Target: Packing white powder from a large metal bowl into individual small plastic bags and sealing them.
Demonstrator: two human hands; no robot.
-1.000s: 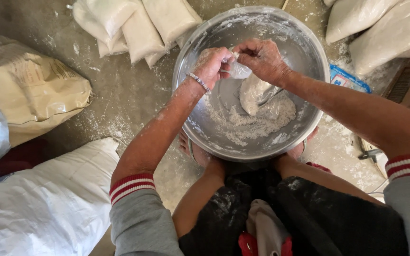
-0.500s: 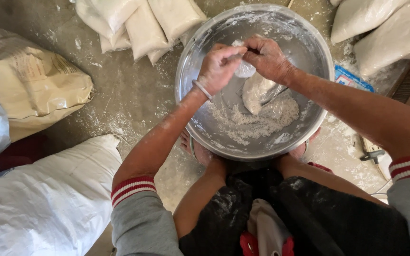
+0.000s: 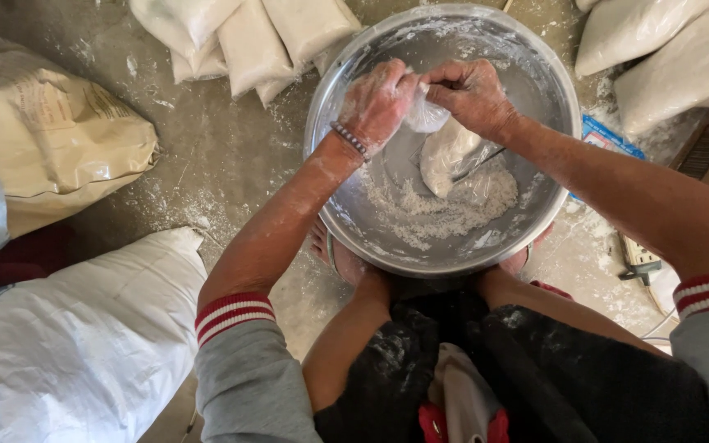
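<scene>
Flour coats both my hands as I work over the big metal bowl (image 3: 535, 57), which sits on the concrete floor (image 3: 215, 156) between my knees. My left hand (image 3: 377, 100) has its grip closed around the top of a small clear plastic bag (image 3: 446, 152) filled with white powder, and my right hand (image 3: 471, 92) pinches the same gathered neck from the other side, fingers shut tight on the plastic. The two hands meet just above the middle of the bowl, touching at the bag's neck. The bag hangs down from there, its filled part resting inside the bowl, just above a loose heap of white powder (image 3: 436, 215) that covers the near part of the bottom. A beaded bracelet (image 3: 349, 139) circles my left wrist. Beyond the bowl's far rim lie several filled, sealed bags (image 3: 252, 41) side by side on the floor, and more of them (image 3: 666, 57) rest to the right. A tan paper sack (image 3: 59, 143) slumps at the left, with a large white woven sack (image 3: 75, 344) nearer to me.
</scene>
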